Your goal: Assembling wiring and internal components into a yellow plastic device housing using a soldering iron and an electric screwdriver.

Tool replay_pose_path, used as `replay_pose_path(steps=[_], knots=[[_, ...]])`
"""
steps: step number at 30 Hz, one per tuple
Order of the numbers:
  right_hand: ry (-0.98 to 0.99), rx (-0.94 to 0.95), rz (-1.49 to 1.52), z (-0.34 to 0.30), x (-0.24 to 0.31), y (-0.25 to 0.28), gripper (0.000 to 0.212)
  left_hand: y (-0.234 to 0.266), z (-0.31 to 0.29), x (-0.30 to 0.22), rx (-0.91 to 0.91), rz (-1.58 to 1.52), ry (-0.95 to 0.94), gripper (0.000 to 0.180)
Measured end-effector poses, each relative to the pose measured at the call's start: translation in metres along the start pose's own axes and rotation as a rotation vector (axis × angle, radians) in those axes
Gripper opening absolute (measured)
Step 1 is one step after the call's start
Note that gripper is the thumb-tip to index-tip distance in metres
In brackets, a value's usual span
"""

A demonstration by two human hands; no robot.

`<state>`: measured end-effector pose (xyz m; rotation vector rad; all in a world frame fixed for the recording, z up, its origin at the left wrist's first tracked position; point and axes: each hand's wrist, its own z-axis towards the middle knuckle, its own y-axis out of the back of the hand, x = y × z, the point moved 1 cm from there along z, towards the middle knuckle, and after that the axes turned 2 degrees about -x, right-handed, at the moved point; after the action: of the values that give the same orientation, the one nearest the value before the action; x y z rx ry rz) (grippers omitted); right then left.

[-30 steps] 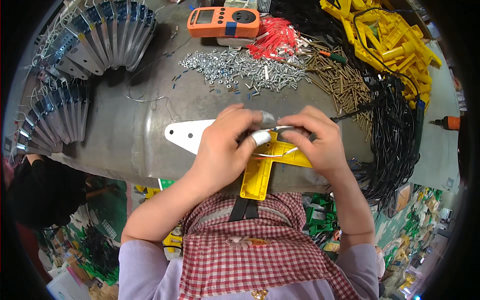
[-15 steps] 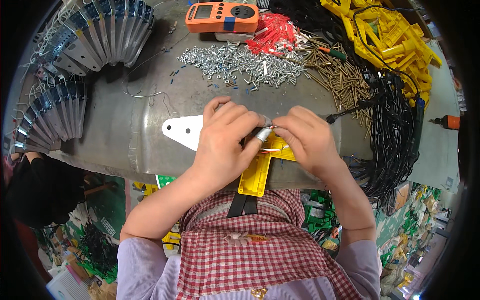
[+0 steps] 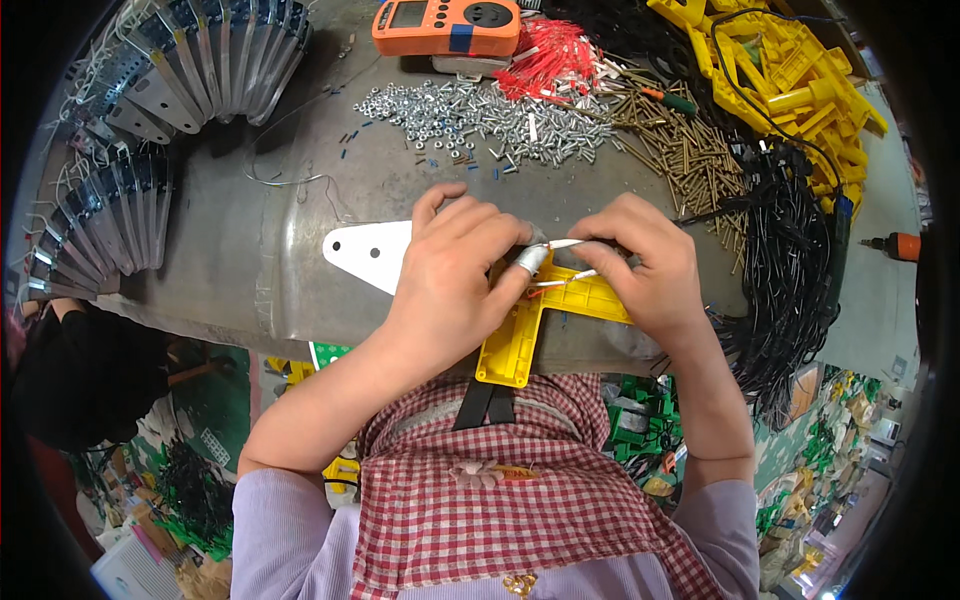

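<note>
A white tube-like sleeve or wire (image 3: 564, 243) stretches between my two hands. My left hand (image 3: 450, 265), grey coverings on its thumb and a fingertip, is closed with a pinch on its left end. My right hand (image 3: 655, 265) pinches the other end between thumb and fingers. Just below runs a second white wire (image 3: 581, 277), with a bit of red-orange wire near its left end. Beneath the hands lies a yellow plastic housing (image 3: 507, 355), open side up, reaching over the table's near edge. A white tapered plate (image 3: 355, 250) with dark holes is partly hidden by my left hand.
Loose screws and nuts (image 3: 480, 120), brass-coloured long screws (image 3: 700, 160) and red wires (image 3: 550, 58) lie at the back. An orange multimeter (image 3: 447, 27) stands behind them. Black cables (image 3: 785, 270) and yellow housings (image 3: 790, 90) fill the right; clear-sleeved parts (image 3: 215, 70) the left.
My right hand has moved right, away from my left. The white sleeve or wire now shows between them, where a short reddish wire end showed before. The left hand stays nearly in place.
</note>
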<state>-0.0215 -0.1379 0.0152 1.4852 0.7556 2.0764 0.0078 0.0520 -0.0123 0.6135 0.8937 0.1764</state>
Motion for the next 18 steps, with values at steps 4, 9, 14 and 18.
replay_pose_path(steps=[4, 9, 14, 18], knots=[[0.032, 0.039, -0.021, 0.001, -0.004, -0.004, 0.010, -0.003, 0.000, -0.002, -0.025, -0.012, -0.017, 0.014], [-0.168, 0.084, 0.058, 0.001, 0.003, -0.009, 0.014, -0.004, -0.001, 0.002, -0.026, 0.005, -0.071, 0.017], [-0.021, 0.197, 0.166, -0.002, -0.002, 0.015, 0.012, 0.004, 0.003, 0.001, 0.057, -0.240, 0.283, 0.017], [0.036, 0.177, 0.079, -0.005, -0.005, 0.019, 0.010, 0.016, 0.003, -0.014, 0.002, 0.028, -0.123, 0.015]])
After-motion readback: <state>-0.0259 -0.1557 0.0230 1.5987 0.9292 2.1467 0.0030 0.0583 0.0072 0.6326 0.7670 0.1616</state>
